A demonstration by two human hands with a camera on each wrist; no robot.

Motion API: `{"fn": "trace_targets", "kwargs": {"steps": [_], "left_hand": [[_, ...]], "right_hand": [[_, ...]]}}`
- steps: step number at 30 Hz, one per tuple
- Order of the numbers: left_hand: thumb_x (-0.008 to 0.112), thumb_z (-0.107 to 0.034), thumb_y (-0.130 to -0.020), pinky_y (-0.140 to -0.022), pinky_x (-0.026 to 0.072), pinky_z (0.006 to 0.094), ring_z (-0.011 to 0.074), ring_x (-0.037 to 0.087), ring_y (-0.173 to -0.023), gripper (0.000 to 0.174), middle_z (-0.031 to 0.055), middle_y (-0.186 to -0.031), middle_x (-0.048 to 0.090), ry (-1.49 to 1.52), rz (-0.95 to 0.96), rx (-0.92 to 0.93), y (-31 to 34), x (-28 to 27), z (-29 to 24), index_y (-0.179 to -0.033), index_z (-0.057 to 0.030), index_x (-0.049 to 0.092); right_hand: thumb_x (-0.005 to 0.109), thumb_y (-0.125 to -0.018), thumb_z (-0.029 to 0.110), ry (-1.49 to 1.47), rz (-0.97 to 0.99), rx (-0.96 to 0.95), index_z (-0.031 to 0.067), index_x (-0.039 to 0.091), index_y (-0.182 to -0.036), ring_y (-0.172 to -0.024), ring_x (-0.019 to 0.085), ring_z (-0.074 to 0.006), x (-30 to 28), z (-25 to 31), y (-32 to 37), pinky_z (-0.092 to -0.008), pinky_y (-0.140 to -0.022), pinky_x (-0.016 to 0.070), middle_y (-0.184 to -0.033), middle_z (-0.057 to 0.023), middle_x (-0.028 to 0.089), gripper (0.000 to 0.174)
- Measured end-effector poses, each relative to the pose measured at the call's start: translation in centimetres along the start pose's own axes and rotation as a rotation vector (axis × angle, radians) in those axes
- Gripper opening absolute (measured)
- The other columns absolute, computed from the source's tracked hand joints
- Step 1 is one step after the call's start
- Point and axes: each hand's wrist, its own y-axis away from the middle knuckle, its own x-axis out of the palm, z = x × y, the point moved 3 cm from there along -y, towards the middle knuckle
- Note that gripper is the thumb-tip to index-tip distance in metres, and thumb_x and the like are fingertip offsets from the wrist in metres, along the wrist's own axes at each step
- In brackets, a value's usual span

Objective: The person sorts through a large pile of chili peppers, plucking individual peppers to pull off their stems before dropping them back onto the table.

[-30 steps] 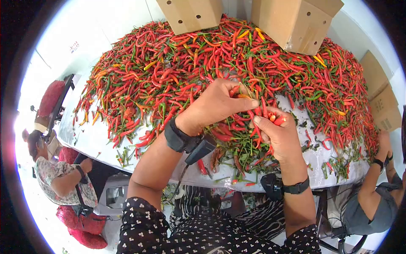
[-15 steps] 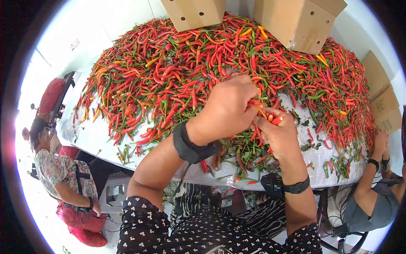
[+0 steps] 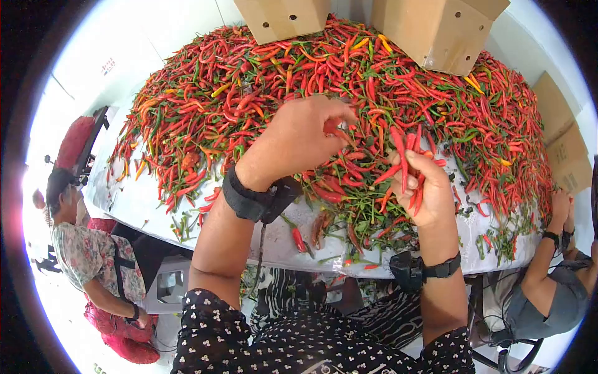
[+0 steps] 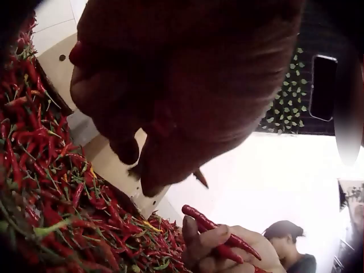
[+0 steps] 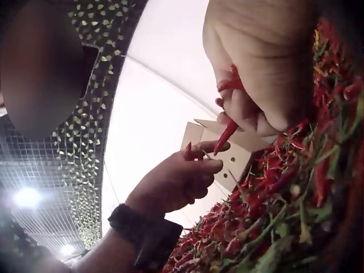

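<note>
Well, our left grip (image 3: 293,143) held at least one chili (image 3: 341,133), our right grip (image 3: 426,187) several chilies (image 3: 404,163); we couldn't see inside the far boxes (image 3: 430,34).

This looks like a work room where food is sorted or packed, not a home kitchen. A huge heap of red peppers (image 3: 205,93) covers most of a big white table (image 3: 103,190). Brown boxes (image 3: 430,31) with round holes stand at the top of the frame. Big red sacks (image 3: 128,336) lie at the lower left. One person (image 3: 87,249) is at the left edge, another (image 3: 548,293) at the lower right.
</note>
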Motion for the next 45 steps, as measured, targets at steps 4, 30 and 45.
{"fn": "trace_targets", "kwargs": {"steps": [4,30,45], "left_hand": [[0.065,-0.011,-0.064,-0.068,0.0474,0.0352,0.0295,0.059,-0.077,0.019,0.0117,-0.080,0.060,-0.105,0.352,0.098,0.8,1.5,-0.3,-0.082,-0.0048,0.062],[0.055,-0.015,-0.084,-0.043,0.0266,0.0178,0.0011,0.038,-0.048,0.013,-0.0061,-0.060,0.046,0.980,0.345,-0.475,0.4,4.1,0.5,-0.091,-0.0042,0.057],[0.061,-0.010,-0.082,-0.056,0.0378,0.0163,0.0005,0.047,-0.068,0.013,-0.0049,-0.077,0.055,0.862,0.527,-0.307,0.7,3.6,-1.9,-0.093,-0.0039,0.060]], "right_hand": [[0.055,-0.084,0.017,-0.142,0.103,0.000,0.0023,0.055,-0.105,-0.049,0.044,-0.0026,0.3,0.3,-0.1,-0.0144,-0.038,0.0354,-0.080,-0.0035,0.060,0.026],[0.064,-0.078,0.007,0.305,-0.144,-0.111,0.0075,0.058,-0.091,-0.046,0.041,-0.0002,1.6,-0.7,0.6,-0.0153,-0.038,0.0287,-0.068,0.0031,0.054,0.015],[0.062,-0.081,0.010,0.137,-0.133,-0.212,0.0073,0.056,-0.085,-0.045,0.043,-0.0042,1.0,-0.5,0.3,-0.0188,-0.040,0.0320,-0.063,0.0014,0.053,0.008]]}}
